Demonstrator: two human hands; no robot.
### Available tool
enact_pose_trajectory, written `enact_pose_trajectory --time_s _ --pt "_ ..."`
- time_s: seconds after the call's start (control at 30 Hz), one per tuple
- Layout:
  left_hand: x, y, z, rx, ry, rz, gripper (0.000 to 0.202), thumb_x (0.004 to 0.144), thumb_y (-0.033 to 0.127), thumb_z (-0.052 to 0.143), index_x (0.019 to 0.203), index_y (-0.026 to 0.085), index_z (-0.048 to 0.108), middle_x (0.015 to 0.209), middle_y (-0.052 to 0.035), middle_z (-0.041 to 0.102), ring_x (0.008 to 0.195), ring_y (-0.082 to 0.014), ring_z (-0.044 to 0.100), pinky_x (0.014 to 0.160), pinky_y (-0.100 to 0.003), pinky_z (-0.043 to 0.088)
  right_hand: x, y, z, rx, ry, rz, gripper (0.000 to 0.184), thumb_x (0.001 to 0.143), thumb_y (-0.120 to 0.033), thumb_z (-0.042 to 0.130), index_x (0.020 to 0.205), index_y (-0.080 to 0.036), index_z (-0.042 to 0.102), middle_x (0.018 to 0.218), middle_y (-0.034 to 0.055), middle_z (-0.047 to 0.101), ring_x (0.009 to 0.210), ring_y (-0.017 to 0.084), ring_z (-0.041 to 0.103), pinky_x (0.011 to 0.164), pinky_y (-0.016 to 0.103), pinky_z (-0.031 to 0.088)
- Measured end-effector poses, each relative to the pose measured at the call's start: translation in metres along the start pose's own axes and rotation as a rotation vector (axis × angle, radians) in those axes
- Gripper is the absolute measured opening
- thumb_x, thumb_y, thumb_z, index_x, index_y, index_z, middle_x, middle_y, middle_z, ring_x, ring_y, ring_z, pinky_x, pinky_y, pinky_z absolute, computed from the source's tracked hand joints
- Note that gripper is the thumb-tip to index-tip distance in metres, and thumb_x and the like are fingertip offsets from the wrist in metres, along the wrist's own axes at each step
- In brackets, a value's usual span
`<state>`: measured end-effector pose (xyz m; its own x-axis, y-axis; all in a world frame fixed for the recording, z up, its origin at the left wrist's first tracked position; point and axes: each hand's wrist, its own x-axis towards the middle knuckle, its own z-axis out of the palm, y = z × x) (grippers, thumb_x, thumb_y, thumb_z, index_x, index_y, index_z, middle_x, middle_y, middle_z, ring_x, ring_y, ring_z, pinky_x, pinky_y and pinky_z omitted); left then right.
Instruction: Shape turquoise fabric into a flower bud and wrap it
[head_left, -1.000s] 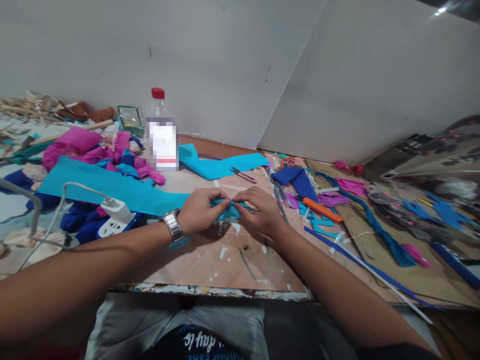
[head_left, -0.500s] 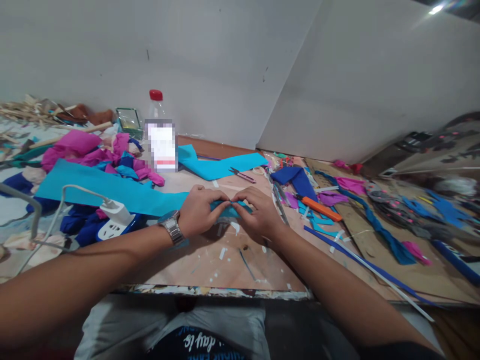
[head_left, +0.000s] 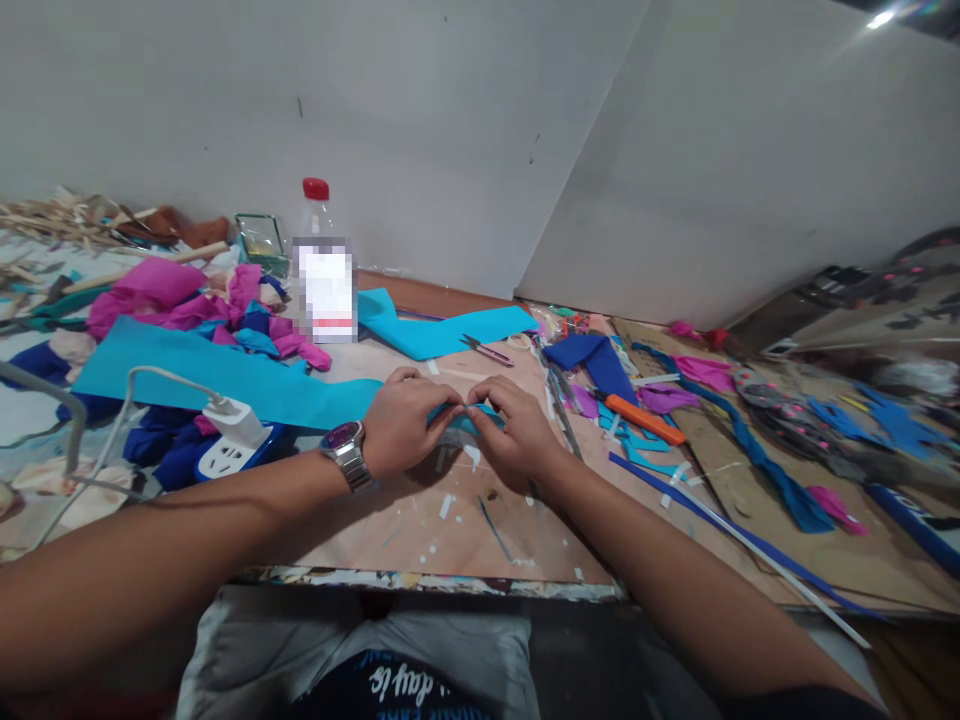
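My left hand (head_left: 405, 425), with a metal watch on its wrist, and my right hand (head_left: 514, 430) meet at the middle of the wooden table (head_left: 450, 520). Both pinch a small piece of light blue fabric (head_left: 459, 420) between fingertips and thumbs, pressed low against the table. Most of that piece is hidden under my fingers. A long light blue fabric strip (head_left: 225, 375) runs off to the left behind my left hand.
A red-capped plastic bottle (head_left: 322, 270) stands behind, beside a pink and blue fabric heap (head_left: 202, 310). A white power strip (head_left: 232, 440) with cable lies left. Small snips (head_left: 484, 350), an orange cutter (head_left: 645, 420) and scattered fabric scraps lie to the right.
My hands have drawn closer together over the small blue piece, so less of it shows. My left wrist has turned, showing the watch face.
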<state>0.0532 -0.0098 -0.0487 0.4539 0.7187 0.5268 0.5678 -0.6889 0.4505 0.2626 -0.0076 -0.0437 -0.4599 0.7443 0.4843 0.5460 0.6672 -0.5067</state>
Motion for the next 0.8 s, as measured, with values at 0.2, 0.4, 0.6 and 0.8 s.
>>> enact_pose_trajectory --time_s 0.2,0.4,0.6,0.8 --pt "-0.0006 -0.0034 0.0017 0.027 0.008 0.0 0.025 0.103 0.036 0.051 0.095 0.022 0.071 0.091 -0.002 0.079 0.083 -0.02 0.068 0.093 -0.041 0.039 -0.0001 0.0005 0.0019 0.0 0.024 0.032 0.001 0.092 -0.021 0.063 0.092 -0.022 0.063 0.09 0.0036 0.067 0.086 0.02 0.061 0.079 0.034 0.046" --pt "-0.0009 -0.0003 -0.0002 0.0 -0.019 -0.031 0.023 0.102 0.035 0.052 0.098 0.022 0.071 0.094 -0.0022 0.079 0.087 -0.0209 0.069 0.095 -0.042 0.038 0.0007 -0.0007 -0.0015 -0.079 -0.016 -0.075 0.002 0.096 -0.022 0.058 0.097 -0.022 0.06 0.096 0.0068 0.066 0.093 0.023 0.06 0.084 0.038 0.045" --pt "0.0004 0.0034 -0.0014 -0.092 -0.021 -0.113 0.022 0.1 0.033 0.053 0.096 0.021 0.071 0.098 -0.0015 0.079 0.089 -0.0209 0.068 0.092 -0.042 0.039 0.002 0.0003 -0.0023 -0.088 -0.008 -0.12 0.003 0.098 -0.024 0.057 0.1 -0.022 0.059 0.097 0.0069 0.067 0.095 0.024 0.059 0.086 0.039 0.046" --pt "0.0014 0.0043 -0.0013 -0.055 -0.035 -0.113 0.023 0.099 0.034 0.053 0.094 0.021 0.071 0.093 -0.0012 0.079 0.083 -0.02 0.066 0.092 -0.042 0.039 0.0028 -0.0002 -0.0037 -0.092 -0.034 -0.125 0.002 0.098 -0.023 0.058 0.098 -0.023 0.059 0.097 0.0072 0.066 0.096 0.024 0.059 0.086 0.04 0.046"
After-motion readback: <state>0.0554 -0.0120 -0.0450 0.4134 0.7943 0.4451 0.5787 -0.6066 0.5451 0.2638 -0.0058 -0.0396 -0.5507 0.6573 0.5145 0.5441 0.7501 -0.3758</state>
